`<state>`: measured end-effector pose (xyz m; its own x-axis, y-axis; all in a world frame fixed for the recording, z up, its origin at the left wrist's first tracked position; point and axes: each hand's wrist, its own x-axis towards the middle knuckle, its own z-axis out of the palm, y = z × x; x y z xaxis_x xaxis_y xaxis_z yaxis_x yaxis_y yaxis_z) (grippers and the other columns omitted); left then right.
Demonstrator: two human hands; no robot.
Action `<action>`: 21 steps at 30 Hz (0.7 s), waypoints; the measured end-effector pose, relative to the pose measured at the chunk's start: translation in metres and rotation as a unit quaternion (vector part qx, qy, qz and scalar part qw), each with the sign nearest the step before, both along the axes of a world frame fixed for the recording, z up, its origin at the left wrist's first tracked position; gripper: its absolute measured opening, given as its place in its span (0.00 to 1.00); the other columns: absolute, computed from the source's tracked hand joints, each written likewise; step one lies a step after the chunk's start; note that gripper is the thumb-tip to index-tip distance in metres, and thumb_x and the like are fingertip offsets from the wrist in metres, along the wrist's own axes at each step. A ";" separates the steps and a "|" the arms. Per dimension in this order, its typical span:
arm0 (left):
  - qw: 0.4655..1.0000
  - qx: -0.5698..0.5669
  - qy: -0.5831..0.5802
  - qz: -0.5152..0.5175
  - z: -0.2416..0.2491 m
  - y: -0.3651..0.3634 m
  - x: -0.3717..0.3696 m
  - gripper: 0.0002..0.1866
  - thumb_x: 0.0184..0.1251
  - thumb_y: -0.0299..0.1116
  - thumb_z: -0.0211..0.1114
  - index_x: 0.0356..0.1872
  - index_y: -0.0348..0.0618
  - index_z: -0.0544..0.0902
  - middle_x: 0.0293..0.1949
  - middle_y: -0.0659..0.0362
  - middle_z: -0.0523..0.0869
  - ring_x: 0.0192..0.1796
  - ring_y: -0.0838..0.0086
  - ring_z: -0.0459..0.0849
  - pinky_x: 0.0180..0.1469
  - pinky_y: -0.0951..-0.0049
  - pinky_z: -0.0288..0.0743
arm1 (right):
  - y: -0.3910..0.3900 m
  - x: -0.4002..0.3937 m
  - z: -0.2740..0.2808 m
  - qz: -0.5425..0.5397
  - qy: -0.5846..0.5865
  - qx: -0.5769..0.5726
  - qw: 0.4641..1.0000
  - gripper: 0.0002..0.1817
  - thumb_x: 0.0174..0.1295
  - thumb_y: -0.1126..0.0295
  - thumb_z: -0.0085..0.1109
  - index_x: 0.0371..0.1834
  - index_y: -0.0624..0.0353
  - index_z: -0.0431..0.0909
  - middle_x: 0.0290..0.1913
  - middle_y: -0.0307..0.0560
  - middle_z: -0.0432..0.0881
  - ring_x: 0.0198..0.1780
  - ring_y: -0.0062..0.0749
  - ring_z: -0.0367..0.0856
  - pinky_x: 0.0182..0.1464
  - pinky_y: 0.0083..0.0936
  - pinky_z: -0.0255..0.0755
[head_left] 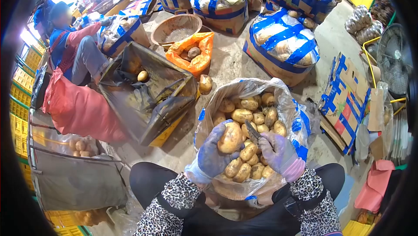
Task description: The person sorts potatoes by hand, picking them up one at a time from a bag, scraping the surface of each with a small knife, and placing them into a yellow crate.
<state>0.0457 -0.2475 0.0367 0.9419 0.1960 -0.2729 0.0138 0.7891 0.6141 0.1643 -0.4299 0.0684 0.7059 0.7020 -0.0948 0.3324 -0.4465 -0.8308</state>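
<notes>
Currently, the left hand (212, 154), in a dirty lilac-grey glove, holds a large oval tan potato (230, 139) over a round blue-taped, plastic-lined container (275, 87) of yellowish potatoes (242, 115); the gloved right hand (278, 149) grips a dark narrow-bladed tool (252, 132).

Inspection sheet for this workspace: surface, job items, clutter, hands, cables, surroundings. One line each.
Surface: grey floor, stained; a plastic-lined container stands between the wearer's knees.
Job items: large potato and dark-bladed tool, both held above the potato pile in the container.
Clutter: dark bin with a potato in it; orange bag holding potatoes; flattened cardboard at right.
Hands: left hand, gloved, grips the large potato; right hand, gloved, grips the tool.
Cables: nothing seen.
Surroundings: another person seated at left; blue-taped cartons ahead; fan at right.
</notes>
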 end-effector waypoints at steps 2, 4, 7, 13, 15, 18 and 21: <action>0.998 -0.062 0.008 -0.008 -0.002 0.001 0.000 0.21 0.74 0.28 0.58 0.66 0.44 0.70 0.58 0.57 0.78 0.57 0.70 0.80 0.55 0.70 0.80 | 0.000 -0.001 -0.007 0.024 -0.049 -0.011 0.998 0.14 0.69 0.63 0.55 0.46 0.62 0.82 0.36 0.58 0.85 0.39 0.51 0.85 0.41 0.38 0.78; 0.999 -0.032 -0.013 -0.011 -0.020 0.002 -0.001 0.22 0.73 0.29 0.59 0.66 0.43 0.70 0.56 0.57 0.79 0.56 0.69 0.81 0.54 0.70 0.81 | -0.001 -0.002 -0.006 0.048 -0.079 -0.024 0.995 0.13 0.69 0.63 0.55 0.45 0.60 0.83 0.34 0.57 0.85 0.37 0.52 0.85 0.39 0.40 0.78; 0.996 0.086 0.016 0.020 -0.035 0.000 0.005 0.22 0.76 0.38 0.58 0.66 0.42 0.69 0.51 0.56 0.82 0.52 0.67 0.84 0.48 0.70 0.84 | 0.003 -0.006 0.005 0.108 -0.122 -0.060 0.985 0.12 0.68 0.63 0.55 0.43 0.58 0.83 0.31 0.55 0.84 0.33 0.52 0.84 0.36 0.43 0.77; 0.985 0.171 0.020 -0.024 -0.035 0.000 0.013 0.28 0.67 0.24 0.66 0.66 0.40 0.67 0.54 0.51 0.81 0.52 0.68 0.85 0.51 0.70 0.84 | 0.006 -0.009 -0.001 0.100 -0.140 -0.001 0.985 0.10 0.67 0.64 0.56 0.41 0.56 0.83 0.28 0.54 0.83 0.29 0.50 0.83 0.33 0.43 0.76; 0.975 0.221 -0.002 0.012 -0.023 -0.005 0.007 0.30 0.65 0.20 0.66 0.67 0.40 0.67 0.60 0.51 0.77 0.58 0.67 0.81 0.59 0.66 0.79 | 0.005 0.001 0.008 0.031 -0.057 0.001 0.998 0.09 0.67 0.64 0.56 0.40 0.56 0.83 0.27 0.53 0.83 0.29 0.50 0.83 0.33 0.42 0.77; 0.846 0.529 -0.009 0.062 -0.024 -0.004 0.003 0.33 0.63 0.20 0.68 0.69 0.39 0.66 0.63 0.51 0.74 0.61 0.66 0.78 0.62 0.64 0.78 | 0.004 -0.001 -0.007 0.005 -0.177 0.010 0.984 0.08 0.66 0.65 0.57 0.38 0.56 0.83 0.26 0.53 0.82 0.29 0.49 0.83 0.33 0.43 0.77; 0.924 0.382 -0.003 0.031 -0.032 0.000 0.010 0.37 0.59 0.21 0.72 0.69 0.38 0.64 0.61 0.50 0.75 0.58 0.67 0.81 0.59 0.67 0.80 | 0.002 0.000 0.011 0.120 -0.231 -0.043 0.965 0.08 0.66 0.65 0.58 0.39 0.55 0.83 0.26 0.50 0.82 0.29 0.48 0.84 0.32 0.43 0.77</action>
<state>0.0556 -0.2476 0.0050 0.9234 0.3828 -0.0280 -0.0213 0.1240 0.9921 0.1645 -0.4284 0.0796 0.5056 0.8535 0.1258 0.7599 -0.3715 -0.5334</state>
